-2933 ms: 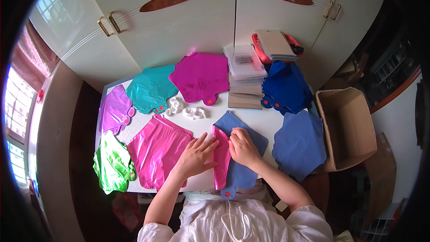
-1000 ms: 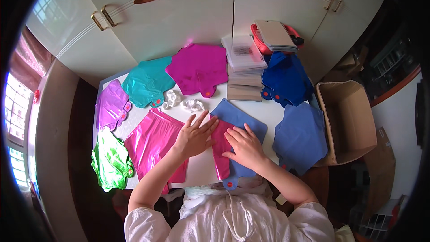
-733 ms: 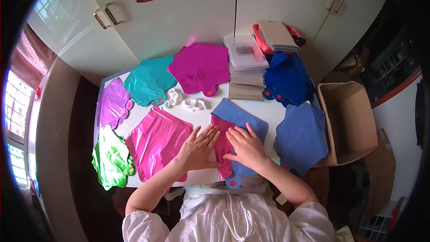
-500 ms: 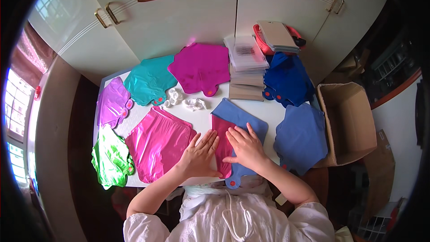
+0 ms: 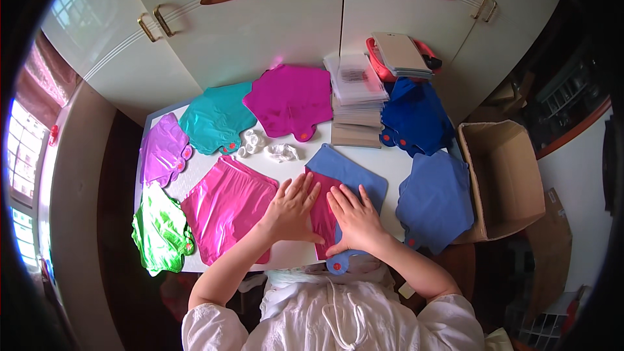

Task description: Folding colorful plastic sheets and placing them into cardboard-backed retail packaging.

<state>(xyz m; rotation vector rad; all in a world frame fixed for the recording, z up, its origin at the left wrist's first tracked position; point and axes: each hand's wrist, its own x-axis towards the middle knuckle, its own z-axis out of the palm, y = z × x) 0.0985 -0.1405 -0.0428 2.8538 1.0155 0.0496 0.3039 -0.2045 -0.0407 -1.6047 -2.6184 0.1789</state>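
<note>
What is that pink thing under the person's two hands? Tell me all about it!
The pink piece is a narrow, shiny strip, like folded glossy fabric, lying flat on a light blue piece near the table's front edge. The left hand presses its left side and the right hand its right side, both palms down, fingers spread. Only its middle shows between them.

The right hand (image 5: 356, 220) hides much of the folded pink piece (image 5: 323, 213).

One view only — a wide fisheye camera worn on the head looks steeply down on the desk (image 5: 396, 159) from close above, facing the far cupboard doors (image 5: 260, 39); forearms enter from the near edge — straight lines bend toward the rim.
</note>
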